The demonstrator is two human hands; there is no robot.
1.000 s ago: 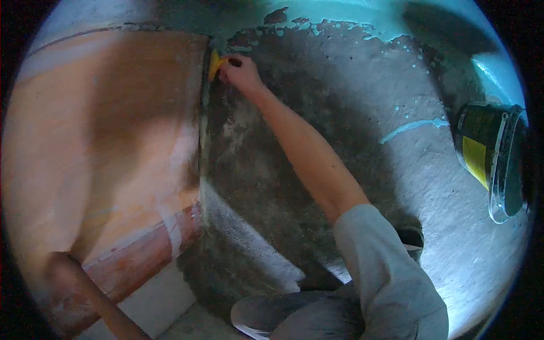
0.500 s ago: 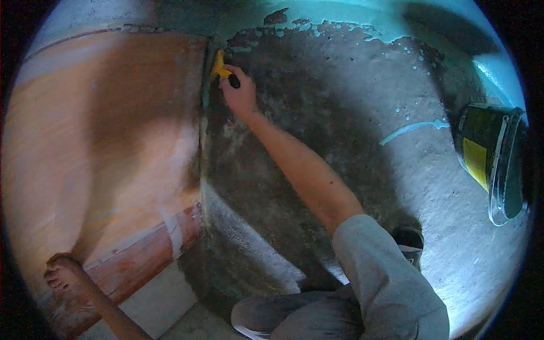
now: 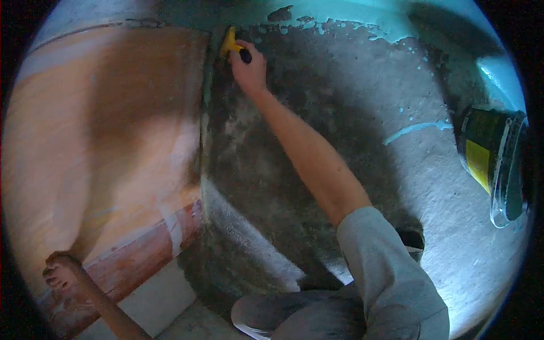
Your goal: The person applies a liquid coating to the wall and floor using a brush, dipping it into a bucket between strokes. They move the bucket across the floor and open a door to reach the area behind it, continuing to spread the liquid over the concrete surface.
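Observation:
My right hand (image 3: pixel 249 69) is closed round the handle of a yellow brush (image 3: pixel 229 44) with a black grip end. The brush touches the dark grey floor close to the edge of the wet teal coating (image 3: pixel 345 12), just right of the corner line. At the lower left, my left hand (image 3: pixel 62 270) rests against the orange-tan wall panel (image 3: pixel 141 113) above its reddish lower strip (image 3: pixel 136 258). Its fingers are curled, and whatever they may hold is too dark to make out.
A dark bucket (image 3: pixel 481 127) with a yellow label and wire handle stands at the right. A teal streak (image 3: pixel 416 129) and drops lie on the grey floor beside it. My bent knee and shoe are at the bottom. Pale tiles (image 3: pixel 161 297) lie lower left.
My right hand and the brush have moved up and slightly right, from beside the corner line onto the edge of the teal coating. My left hand has hardly moved.

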